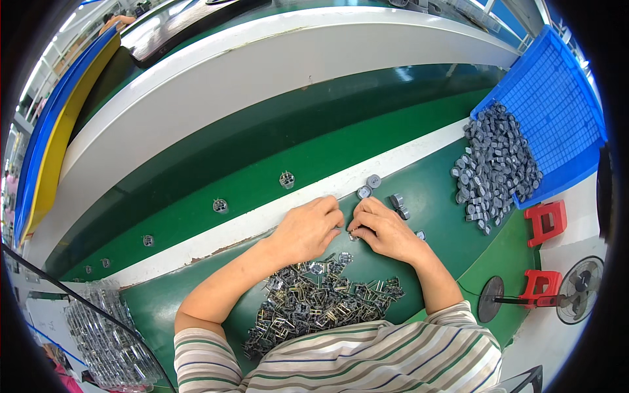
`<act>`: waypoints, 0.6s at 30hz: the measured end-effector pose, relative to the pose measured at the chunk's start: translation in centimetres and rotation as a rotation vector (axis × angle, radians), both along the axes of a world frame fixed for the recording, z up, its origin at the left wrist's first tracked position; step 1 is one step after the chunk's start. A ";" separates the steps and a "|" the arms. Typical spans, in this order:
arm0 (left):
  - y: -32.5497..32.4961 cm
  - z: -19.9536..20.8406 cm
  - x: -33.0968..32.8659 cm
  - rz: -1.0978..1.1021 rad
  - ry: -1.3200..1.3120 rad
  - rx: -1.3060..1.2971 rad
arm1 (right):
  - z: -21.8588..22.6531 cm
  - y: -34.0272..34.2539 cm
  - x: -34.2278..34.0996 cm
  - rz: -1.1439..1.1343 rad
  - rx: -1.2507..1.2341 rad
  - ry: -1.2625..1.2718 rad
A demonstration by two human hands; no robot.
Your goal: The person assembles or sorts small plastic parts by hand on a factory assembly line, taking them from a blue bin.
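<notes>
My left hand (310, 228) is closed over the green bench, its fingers curled and pressed together. Whatever they may hold is hidden. Beside it my right hand (386, 230) pinches a small shiny part (354, 237) between thumb and finger, and its exact kind is too small to make out. Close below both hands lies a heap of dark parts with metal pins (314, 301). Two round grey caps (369, 187) sit just beyond the right fingertips. Several more grey caps (400, 205) lie to the right of that hand.
A large pile of grey caps (495, 164) spills from a tipped blue crate (557, 111) at the right. Several small parts (286, 179) stand spaced along the green belt (255, 196) past the white rail (196, 252). Clear plastic trays (111, 334), a fan (580, 288) and red stools (546, 223) flank the bench.
</notes>
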State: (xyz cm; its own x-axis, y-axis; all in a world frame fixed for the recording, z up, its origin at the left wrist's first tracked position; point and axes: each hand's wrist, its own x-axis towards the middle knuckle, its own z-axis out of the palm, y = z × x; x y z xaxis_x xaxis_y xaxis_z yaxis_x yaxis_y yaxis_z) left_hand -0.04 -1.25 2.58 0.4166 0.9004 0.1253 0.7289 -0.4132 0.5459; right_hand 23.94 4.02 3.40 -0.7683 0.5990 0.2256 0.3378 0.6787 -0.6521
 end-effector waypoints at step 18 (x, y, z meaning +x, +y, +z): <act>0.7 -2.7 0.6 0.046 -0.152 0.178 | -1.8 -0.6 -1.9 -0.245 -0.082 0.184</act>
